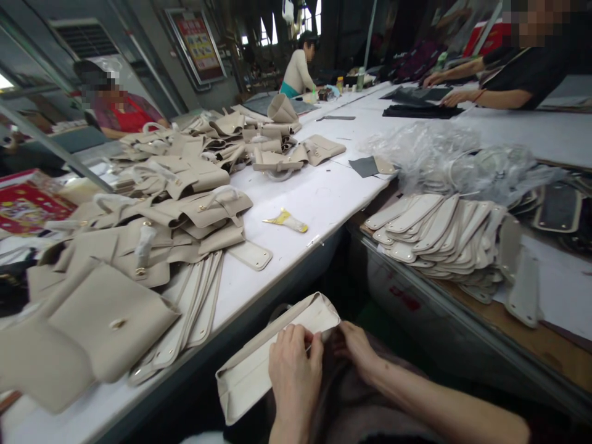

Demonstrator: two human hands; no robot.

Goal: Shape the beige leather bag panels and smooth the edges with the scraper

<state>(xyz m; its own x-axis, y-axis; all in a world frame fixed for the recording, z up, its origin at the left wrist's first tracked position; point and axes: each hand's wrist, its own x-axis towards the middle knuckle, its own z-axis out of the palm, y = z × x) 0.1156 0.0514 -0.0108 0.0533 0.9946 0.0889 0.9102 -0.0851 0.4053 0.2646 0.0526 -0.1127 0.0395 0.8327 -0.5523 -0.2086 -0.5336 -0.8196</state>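
Note:
In my lap area a beige handbag body (252, 377) lies tilted, its long pale rectangular side facing up with a raised beige rim around it. My left hand (296, 364) is over this pale face, fingers bent and pinched together near its right part. My right hand (358, 348) grips the bag's right corner, with its fingertips partly hidden behind the edge. To the left, more beige bag pieces (111, 320) with small gold-coloured fittings lie on the white table (296, 191). Several pale oblong base panels (201, 302) are stacked beside them.
A large pile of oblong panels (435, 231) sits on the right-hand bench, with clear plastic wrapping (430, 151) behind. A yellow-tipped glue tube (285, 220) lies on the table. Co-workers sit or stand around; one person's hands (456, 95) handle dark sheets (416, 103).

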